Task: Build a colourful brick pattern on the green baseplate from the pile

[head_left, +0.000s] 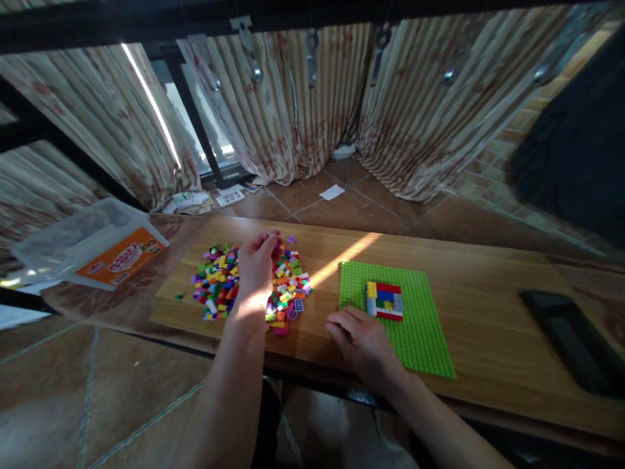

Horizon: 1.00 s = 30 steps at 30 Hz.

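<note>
My left hand [258, 259] is over the far side of a pile of small coloured toy bricks [222, 272]. Its thumb and fingers are pinched together; whatever may be between them is hidden. At the near left edge of a green studded baseplate [415, 339], my right hand [362, 335] rests with its fingers curled in, and I cannot make out anything in them. Just beyond its knuckles, a small square build [385, 301] of red, grey, yellow and blue bricks stands on the baseplate, with walls around a lower middle.
A clear plastic tub [97, 241] with an orange label lies at the table's left end. A dark phone-like device [573, 339] lies on the right of the wooden tabletop [488, 306]. Papers [229, 195] and striped curtains [312, 104] are beyond the table.
</note>
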Tool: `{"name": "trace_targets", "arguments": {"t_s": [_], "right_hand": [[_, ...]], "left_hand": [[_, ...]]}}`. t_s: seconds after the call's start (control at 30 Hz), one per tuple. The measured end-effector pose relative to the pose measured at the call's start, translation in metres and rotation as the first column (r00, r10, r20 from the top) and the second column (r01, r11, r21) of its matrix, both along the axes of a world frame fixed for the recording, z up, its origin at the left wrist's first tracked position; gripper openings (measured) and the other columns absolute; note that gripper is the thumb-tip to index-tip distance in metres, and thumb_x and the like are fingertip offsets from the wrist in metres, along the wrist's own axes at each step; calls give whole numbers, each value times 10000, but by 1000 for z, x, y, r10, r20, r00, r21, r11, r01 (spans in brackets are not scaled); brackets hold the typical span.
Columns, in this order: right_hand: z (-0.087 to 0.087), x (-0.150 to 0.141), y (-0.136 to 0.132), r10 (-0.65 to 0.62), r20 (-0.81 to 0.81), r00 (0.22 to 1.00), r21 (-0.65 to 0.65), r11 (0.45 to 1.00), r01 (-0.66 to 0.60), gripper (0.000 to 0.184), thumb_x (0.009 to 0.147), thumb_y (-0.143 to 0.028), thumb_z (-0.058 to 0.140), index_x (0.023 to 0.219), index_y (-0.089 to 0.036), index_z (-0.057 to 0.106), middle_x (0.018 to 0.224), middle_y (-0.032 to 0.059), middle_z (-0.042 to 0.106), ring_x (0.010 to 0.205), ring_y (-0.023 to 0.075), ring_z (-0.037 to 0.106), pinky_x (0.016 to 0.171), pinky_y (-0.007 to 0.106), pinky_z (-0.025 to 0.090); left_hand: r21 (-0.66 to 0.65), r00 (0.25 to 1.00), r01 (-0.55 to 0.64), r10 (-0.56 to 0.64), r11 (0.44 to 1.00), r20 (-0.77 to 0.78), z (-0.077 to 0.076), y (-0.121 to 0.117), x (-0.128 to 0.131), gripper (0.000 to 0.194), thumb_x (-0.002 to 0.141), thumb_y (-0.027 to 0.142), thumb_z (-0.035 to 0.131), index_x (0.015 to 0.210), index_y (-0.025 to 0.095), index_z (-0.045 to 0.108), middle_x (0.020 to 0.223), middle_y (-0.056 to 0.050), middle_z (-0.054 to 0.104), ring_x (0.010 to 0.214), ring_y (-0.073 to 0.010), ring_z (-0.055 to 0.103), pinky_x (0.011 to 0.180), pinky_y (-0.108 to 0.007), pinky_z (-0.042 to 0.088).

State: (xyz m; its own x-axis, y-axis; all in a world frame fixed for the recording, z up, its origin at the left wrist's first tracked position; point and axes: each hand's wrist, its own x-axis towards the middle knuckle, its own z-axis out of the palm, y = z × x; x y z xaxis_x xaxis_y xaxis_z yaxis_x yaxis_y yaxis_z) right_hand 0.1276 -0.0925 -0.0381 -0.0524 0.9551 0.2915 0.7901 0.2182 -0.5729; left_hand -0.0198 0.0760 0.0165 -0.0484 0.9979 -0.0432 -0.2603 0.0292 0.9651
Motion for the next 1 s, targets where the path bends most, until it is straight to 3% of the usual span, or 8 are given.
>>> {"name": "trace_targets", "arguments": {"t_s": [0.07, 0.17, 0.33, 0.43, 0.53, 0.63, 0.77, 1.0], "right_hand": [[-1, -3, 2, -3, 0, 1000, -4, 1000, 3, 230, 966, -267, 457, 914, -213, 675, 865, 52, 687, 799, 163, 632, 739, 272, 487], [2, -3, 6, -51, 5, 999, 18, 999, 51, 232, 964, -263, 456, 920, -216, 679, 886, 55, 691, 817, 166, 635, 756, 282, 497], [17, 21, 8, -200, -56, 978, 63, 977, 204, 226, 943, -269, 476, 899, -220, 692, 864, 52, 700, 792, 163, 638, 747, 286, 500], [26, 54, 4, -418, -178, 891, 45, 901, 432, 217, 905, -338, 521, 890, -213, 697, 868, 52, 708, 754, 169, 637, 705, 292, 501], [29, 88, -2, -609, -288, 739, -50, 781, 623, 247, 841, -390, 560, 864, -185, 695, 818, 64, 719, 704, 184, 644, 675, 312, 501], [27, 104, -9, -642, -191, 742, -166, 766, 621, 301, 786, -432, 589, 904, -174, 691, 769, 54, 715, 638, 178, 626, 622, 312, 476], [23, 100, -15, -611, -14, 791, -218, 774, 594, 354, 773, -479, 616, 974, -194, 673, 768, 30, 714, 604, 166, 618, 591, 299, 435], [17, 86, -10, -563, 266, 782, -217, 755, 618, 313, 837, -414, 597, 1083, -222, 623, 857, 45, 737, 706, 211, 670, 578, 297, 379]], "left_hand": [[-13, 1000, 24, -24, 1000, -9, -1, 1, -5, 212, 661, 317, 699, 773, 141, 664, 656, 23, 614, 528, -44, 512, 498, -144, 386], [-11, 974, 155, -155, 988, -168, -5, -5, -2, 168, 684, 300, 688, 744, 145, 667, 645, 17, 616, 518, -56, 501, 501, -168, 389], [48, 847, 364, -309, 930, -433, -11, -29, 19, 185, 730, 264, 670, 880, 158, 697, 747, -22, 680, 633, -126, 592, 559, -227, 451], [158, 767, 503, -354, 850, -536, -14, -44, 36, 173, 794, 239, 617, 939, 171, 682, 877, -46, 699, 755, -149, 623, 667, -261, 498], [242, 670, 614, -334, 752, -663, -20, -58, 53, 212, 817, 199, 588, 1018, 180, 652, 1018, -66, 692, 944, -195, 630, 857, -350, 509], [275, 600, 664, -277, 695, -750, -27, -69, 71, 277, 810, 158, 588, 1083, 184, 624, 1133, -82, 662, 1104, -233, 583, 1001, -434, 453], [255, 532, 708, -259, 659, -806, -35, -80, 88, 298, 822, 148, 573, 1116, 179, 609, 1157, -89, 644, 1133, -241, 563, 1026, -453, 442], [205, 462, 722, -239, 660, -854, -46, -88, 105, 340, 822, 173, 580, 1159, 139, 594, 1187, -115, 629, 1151, -275, 532, 1034, -466, 426]]}}
